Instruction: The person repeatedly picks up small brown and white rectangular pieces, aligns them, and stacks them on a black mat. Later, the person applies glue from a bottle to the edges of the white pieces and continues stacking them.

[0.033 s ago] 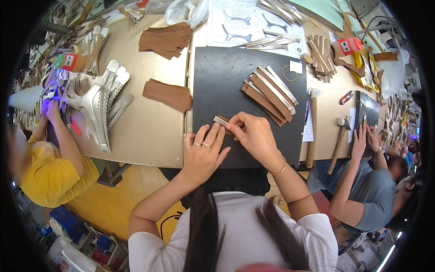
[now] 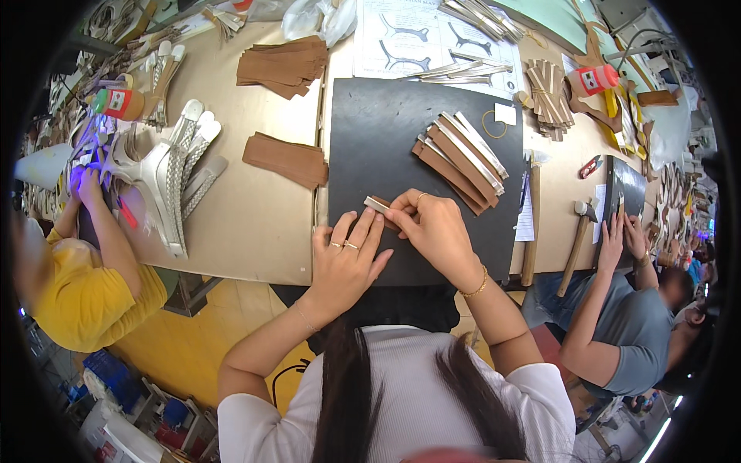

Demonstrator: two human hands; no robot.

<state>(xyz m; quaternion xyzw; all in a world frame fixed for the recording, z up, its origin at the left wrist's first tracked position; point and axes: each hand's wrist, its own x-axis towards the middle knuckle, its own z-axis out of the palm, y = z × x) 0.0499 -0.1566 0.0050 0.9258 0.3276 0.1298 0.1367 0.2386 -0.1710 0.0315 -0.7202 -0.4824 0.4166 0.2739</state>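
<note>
A short brown strip with a pale silvery band (image 2: pixel 377 204) lies on the black mat (image 2: pixel 370 123) in front of me. My left hand (image 2: pixel 347 253) rests flat with its fingers stretched, and the fingertips press on the strip's left end. With thumb and forefinger, my right hand (image 2: pixel 429 231) pinches the strip's right part, which the fingers partly hide. Beyond my right hand, a fanned pile of brown strips (image 2: pixel 451 174) lies on the mat, mixed with silvery strips (image 2: pixel 478 144).
Left of the mat lie two stacks of brown pieces (image 2: pixel 284 160). Farther left are braided white straps (image 2: pixel 176 181). A hammer (image 2: pixel 577 245) and a wooden handle (image 2: pixel 531 224) lie right. Co-workers sit on both sides, one in a yellow top (image 2: pixel 93 293), one in grey (image 2: pixel 629 328).
</note>
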